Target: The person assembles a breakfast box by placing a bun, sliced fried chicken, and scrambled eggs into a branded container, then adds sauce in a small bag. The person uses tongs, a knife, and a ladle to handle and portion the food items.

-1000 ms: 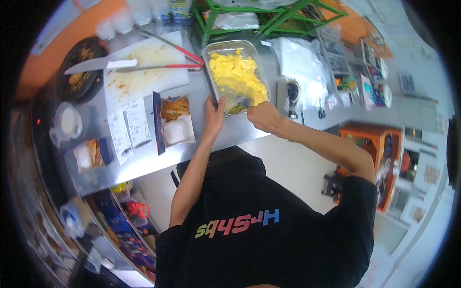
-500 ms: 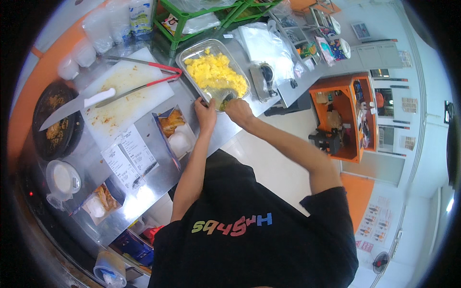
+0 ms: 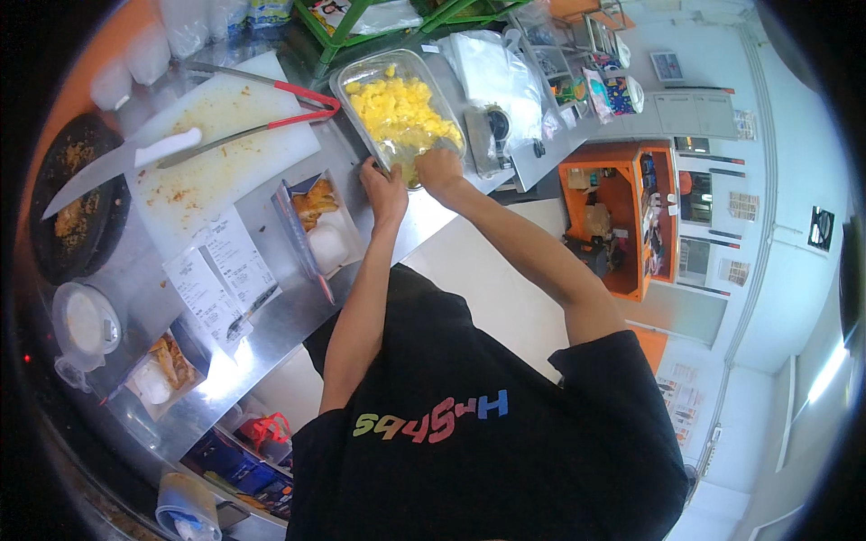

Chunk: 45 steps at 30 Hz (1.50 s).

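A rectangular tray (image 3: 341, 86) with a shiny rim holds lumpy yellow food (image 3: 395, 104) that looks like scrambled egg. My left hand (image 3: 385, 193) grips the tray's near left corner. My right hand (image 3: 438, 171) is closed and reaches over the near end of the tray. A greyish, spoon-like utensil (image 3: 444, 145) shows just beyond its fingers; the fist hides most of it. Left of the tray, red-handled tongs (image 3: 302, 90) and a white-handled knife (image 3: 167, 149) lie across a stained white cutting board (image 3: 225, 108).
Nearer me are a food box (image 3: 317, 225) and printed slips (image 3: 221, 270). A second box (image 3: 167, 374), a lidded tub (image 3: 87, 326) and a dark bowl with crumbs (image 3: 81, 198) stand left. Plastic bags (image 3: 492, 77) lie right; a green rack (image 3: 361, 27) stands behind.
My right hand has moved slightly up and left, further over the tray, and less of the utensil shows. My left hand stays on the corner. The whole view has shifted a little.
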Motion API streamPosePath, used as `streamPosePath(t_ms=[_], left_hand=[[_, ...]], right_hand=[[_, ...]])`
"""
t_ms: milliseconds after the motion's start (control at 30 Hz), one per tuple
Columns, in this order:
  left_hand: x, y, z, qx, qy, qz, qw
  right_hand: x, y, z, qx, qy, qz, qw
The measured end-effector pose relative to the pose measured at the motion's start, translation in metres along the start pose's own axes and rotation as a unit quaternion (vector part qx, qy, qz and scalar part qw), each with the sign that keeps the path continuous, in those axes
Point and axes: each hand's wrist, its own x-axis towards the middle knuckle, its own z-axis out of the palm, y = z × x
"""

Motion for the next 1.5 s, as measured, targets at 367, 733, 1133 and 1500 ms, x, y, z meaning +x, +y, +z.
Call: streamPosePath(t_ms=[367, 733, 1133, 1500], left_hand=[[-0.002, -0.008, -0.007, 0.014, -0.049, -0.022, 0.998], [-0.003, -0.003, -0.021, -0.059, -0.124, -0.064, 0.989], [-0.016, 0.028, -0.017, -0.036, -0.104, -0.132, 0.985], [-0.004, 0.020, 0.006, 0.159, 0.011, -0.073, 0.985]], right_hand=[[-0.036, 0.005, -0.020, 0.130, 0.080, -0.067, 0.986], [-0.062, 0.028, -0.011, 0.419, 0.103, -0.092, 0.897], [-0.054, 0.049, 0.031, 0.707, -0.019, 0.009, 0.707], [-0.059, 0.047, 0.048, 0.721, 0.005, 0.009, 0.693]])
